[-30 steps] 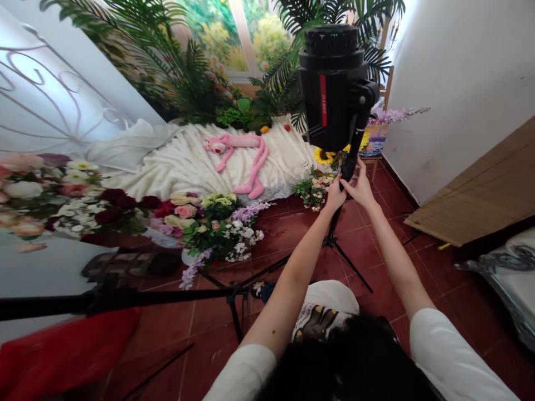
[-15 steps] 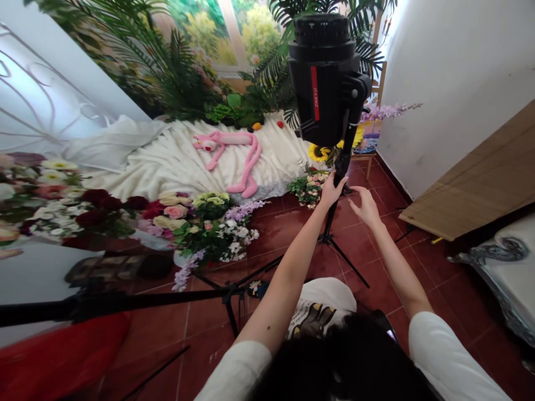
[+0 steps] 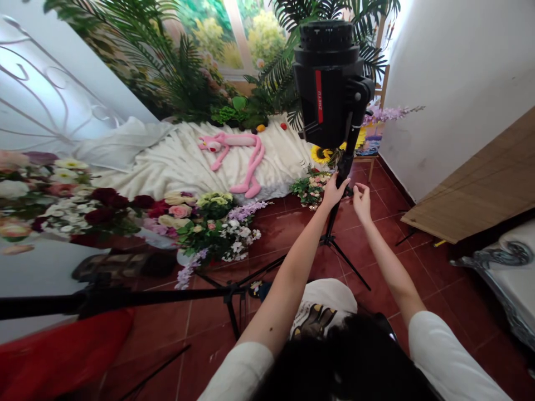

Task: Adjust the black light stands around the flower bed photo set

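A black studio light with a red "ZHEYU" strip stands on a light stand with spread legs. My left hand is closed around the stand's pole, below the lamp. Just to the right of the pole is my right hand, its fingers curled and drawn together beside a small dark knob. Whether the fingertips touch the knob, or hold anything, I cannot make out.
A pink plush panther lies on a cream blanket. Artificial flowers stand at the left front. Another black stand stretches across the lower left. Sunflowers are behind the pole; a wooden board leans at right.
My right hand has drawn slightly away from the pole, its fingers now more curled. My left hand keeps its hold on the pole. The view has shifted slightly.
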{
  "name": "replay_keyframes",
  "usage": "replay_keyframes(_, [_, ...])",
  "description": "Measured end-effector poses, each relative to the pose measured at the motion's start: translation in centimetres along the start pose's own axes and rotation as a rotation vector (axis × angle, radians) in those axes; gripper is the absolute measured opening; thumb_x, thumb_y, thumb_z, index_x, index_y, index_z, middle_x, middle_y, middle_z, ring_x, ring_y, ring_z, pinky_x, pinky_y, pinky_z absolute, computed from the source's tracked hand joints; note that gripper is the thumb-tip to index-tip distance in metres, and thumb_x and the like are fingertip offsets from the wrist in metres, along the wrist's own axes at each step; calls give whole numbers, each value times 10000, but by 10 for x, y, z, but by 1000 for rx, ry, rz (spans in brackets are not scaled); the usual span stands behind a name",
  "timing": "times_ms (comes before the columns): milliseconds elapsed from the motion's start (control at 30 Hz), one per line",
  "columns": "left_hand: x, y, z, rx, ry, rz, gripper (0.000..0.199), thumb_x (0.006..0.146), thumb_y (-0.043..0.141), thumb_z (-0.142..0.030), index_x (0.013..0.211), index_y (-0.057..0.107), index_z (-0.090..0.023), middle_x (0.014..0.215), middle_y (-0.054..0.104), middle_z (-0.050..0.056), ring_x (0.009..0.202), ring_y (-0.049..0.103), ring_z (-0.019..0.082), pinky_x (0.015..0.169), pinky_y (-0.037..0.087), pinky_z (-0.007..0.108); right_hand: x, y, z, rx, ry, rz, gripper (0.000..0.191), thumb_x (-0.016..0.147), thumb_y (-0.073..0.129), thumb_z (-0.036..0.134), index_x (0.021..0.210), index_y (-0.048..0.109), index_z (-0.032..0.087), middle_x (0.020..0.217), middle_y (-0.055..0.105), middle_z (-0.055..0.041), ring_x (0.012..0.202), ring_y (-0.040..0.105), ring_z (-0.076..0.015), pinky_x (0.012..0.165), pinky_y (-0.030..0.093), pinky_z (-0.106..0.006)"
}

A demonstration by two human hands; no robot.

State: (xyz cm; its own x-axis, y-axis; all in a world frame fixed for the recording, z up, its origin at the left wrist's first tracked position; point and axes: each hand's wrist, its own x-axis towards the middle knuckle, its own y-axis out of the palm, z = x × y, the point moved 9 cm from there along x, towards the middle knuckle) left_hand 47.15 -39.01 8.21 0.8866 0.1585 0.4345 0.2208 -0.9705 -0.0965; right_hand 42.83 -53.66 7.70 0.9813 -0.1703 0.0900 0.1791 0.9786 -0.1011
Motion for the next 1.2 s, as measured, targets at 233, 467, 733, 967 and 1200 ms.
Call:
replay_keyframes(233, [1,-1,0,9,-2,0,428,871,650,-534,1120,639,-186,1119,722,132,1026,689,241,992,505,398,-3,17,-29,520,584,49,48,936,518,179,913,560,186,584,657,10,418,548,-86,450,492,-174])
replay_keyframes(467, [-1,-2,-4,27,-1,6,430,890,628,-522,1145,631,-177,1163,714,135,1084,680,242,1011,496,386,-10,15,-35,536,600,126,53,933,554,213,884,565,197,662,690,7,499,604,-82,509,539,-165])
replay_keyframes(733, [1,0,3,-9,12,-14,434,877,643,-532,1142,636,-189,1122,724,118,1062,683,242,1003,516,402,-8,-11,24,-173,-282,17,429,775,740,484,1057,548,223,922,682,-29,770,648,-149,734,541,-285])
replay_keyframes(967, [1,0,4,-8,31,-16,450,877,634,-546,1144,628,-184,1094,725,120,1021,694,241,972,535,410,-8,-11,31,-363,-318,17,412,820,685,522,1072,584,213,906,712,-49,656,613,-157,672,494,-301])
replay_keyframes(1200, [0,0,-1,-16,32,-26,486,867,629,-579,1134,635,-174,1114,714,142,1037,688,257,974,525,417,8,-17,24,-233,-183,52,433,728,766,491,1010,592,213,734,712,-18,731,682,-196,768,506,-325])
